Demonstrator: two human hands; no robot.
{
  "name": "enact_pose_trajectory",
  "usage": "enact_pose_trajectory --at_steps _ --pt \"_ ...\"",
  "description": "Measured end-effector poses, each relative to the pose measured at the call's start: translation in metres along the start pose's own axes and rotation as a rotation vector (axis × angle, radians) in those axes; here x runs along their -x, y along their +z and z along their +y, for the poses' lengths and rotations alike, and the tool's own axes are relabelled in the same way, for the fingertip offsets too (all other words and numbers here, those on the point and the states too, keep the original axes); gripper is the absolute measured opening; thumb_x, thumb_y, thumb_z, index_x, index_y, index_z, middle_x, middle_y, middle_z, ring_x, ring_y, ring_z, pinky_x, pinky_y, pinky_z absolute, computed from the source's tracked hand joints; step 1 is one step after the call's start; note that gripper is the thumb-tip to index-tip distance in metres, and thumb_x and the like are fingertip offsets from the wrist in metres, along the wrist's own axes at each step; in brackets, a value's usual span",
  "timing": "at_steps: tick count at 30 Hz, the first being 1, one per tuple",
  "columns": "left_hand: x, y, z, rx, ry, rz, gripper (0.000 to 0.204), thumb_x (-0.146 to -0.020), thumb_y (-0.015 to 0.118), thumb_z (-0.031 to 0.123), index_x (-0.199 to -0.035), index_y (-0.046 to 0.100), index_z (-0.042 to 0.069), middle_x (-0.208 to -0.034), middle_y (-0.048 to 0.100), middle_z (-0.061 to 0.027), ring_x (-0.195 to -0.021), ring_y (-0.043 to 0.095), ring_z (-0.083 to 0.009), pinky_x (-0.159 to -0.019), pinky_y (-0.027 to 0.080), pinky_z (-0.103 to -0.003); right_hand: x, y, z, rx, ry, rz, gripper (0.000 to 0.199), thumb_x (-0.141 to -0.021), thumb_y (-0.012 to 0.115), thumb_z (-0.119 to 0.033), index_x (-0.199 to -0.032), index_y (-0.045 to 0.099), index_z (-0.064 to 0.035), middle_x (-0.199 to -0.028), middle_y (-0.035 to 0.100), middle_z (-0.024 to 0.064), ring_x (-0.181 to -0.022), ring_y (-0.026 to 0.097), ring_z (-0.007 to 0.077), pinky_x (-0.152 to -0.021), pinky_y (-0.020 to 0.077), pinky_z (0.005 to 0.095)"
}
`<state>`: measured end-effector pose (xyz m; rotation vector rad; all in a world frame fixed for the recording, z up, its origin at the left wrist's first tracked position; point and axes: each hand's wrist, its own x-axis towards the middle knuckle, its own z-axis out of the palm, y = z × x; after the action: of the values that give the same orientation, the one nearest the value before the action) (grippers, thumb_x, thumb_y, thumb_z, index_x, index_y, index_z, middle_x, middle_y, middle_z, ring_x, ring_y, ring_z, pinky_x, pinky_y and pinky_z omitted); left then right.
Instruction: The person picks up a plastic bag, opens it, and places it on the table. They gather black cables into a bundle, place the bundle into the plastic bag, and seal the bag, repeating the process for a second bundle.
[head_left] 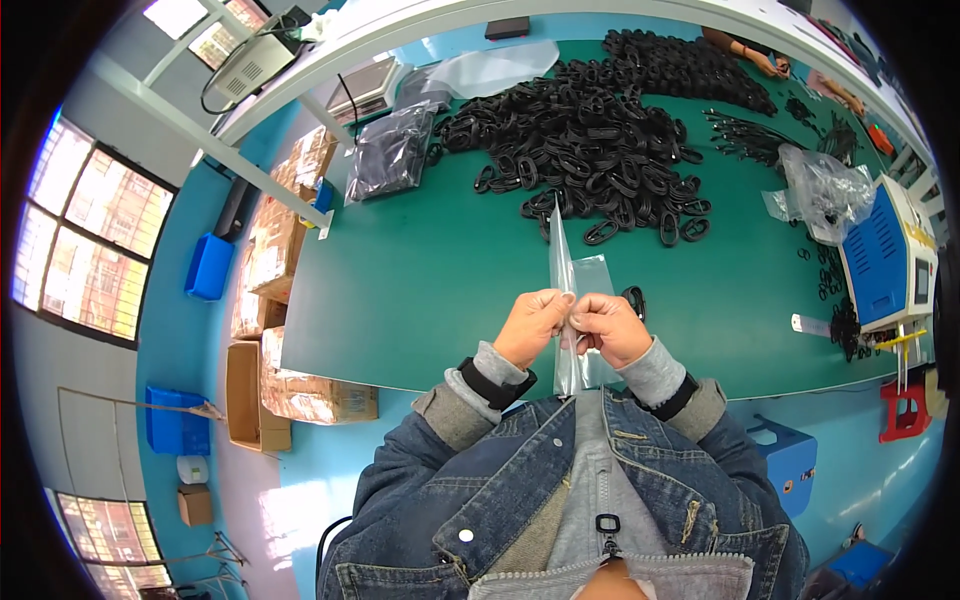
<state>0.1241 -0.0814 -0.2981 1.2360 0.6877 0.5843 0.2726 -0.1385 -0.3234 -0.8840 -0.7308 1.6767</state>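
Near the front edge of the green table, my left hand and my right hand meet, thumbs and fingers pinched on a clear plastic bag. The bag stands up narrow and edge-on, reaching away from me and down toward my jacket. A second clear sheet or bag shows behind my right hand; whether it is a separate piece, I cannot tell. Beside that hand lies a coiled black cable, partly hidden. Farther off is a large heap of coiled black cables.
At the back left sit a filled clear bag and flat plastic sheets. A crumpled bag, a blue-and-white machine and a ruler stand right. Another person's hand is far right. Cardboard boxes stand left; a shelf frame crosses above.
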Motion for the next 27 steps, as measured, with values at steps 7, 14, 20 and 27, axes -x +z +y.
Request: enact_pose_trajectory --at_steps 7,14,20,27 --pt "-0.001 -0.008 -0.006 -0.296 0.036 0.064 0.027 -0.091 0.050 0.016 -0.066 0.049 0.005 -0.057 0.046 0.0020 -0.052 0.039 -0.0054 -0.047 0.032 -0.023 0.005 0.002 0.011 0.509 -0.292 0.040 0.009 -0.087 0.052 -0.005 -0.079 0.055 -0.0024 -0.070 0.057 0.0016 -0.060 0.053 0.0074 -0.052 0.0461 0.0212" --pt "0.005 0.000 -0.007 -0.674 0.405 0.322 0.024 -0.087 0.053 0.011 -0.067 0.047 0.000 -0.053 0.043 -0.0108 -0.047 0.043 -0.0150 -0.046 0.035 -0.033 0.000 0.002 0.015 0.221 -0.239 0.100 0.008 -0.089 0.053 -0.007 -0.082 0.054 -0.0019 -0.069 0.054 0.0002 -0.060 0.052 0.0070 -0.052 0.0437 0.0214" --pt "0.012 0.004 -0.005 -0.685 0.325 0.311 0.023 -0.087 0.053 0.012 -0.068 0.047 0.000 -0.054 0.042 -0.0115 -0.048 0.041 -0.0141 -0.047 0.036 -0.033 0.004 0.000 0.013 0.079 -0.221 0.115 0.012 -0.091 0.053 -0.012 -0.083 0.053 -0.0024 -0.070 0.054 0.0010 -0.059 0.052 0.0071 -0.052 0.0426 0.0209" --pt "0.019 0.010 -0.004 -0.324 0.141 0.049 0.024 -0.088 0.051 0.011 -0.065 0.048 0.002 -0.054 0.044 -0.0016 -0.051 0.040 -0.0088 -0.046 0.034 -0.027 0.008 -0.013 -0.007 0.265 -0.192 -0.238 0.020 -0.092 0.053 -0.019 -0.080 0.053 -0.0036 -0.068 0.057 0.0018 -0.059 0.054 0.0084 -0.054 0.0457 0.0217"
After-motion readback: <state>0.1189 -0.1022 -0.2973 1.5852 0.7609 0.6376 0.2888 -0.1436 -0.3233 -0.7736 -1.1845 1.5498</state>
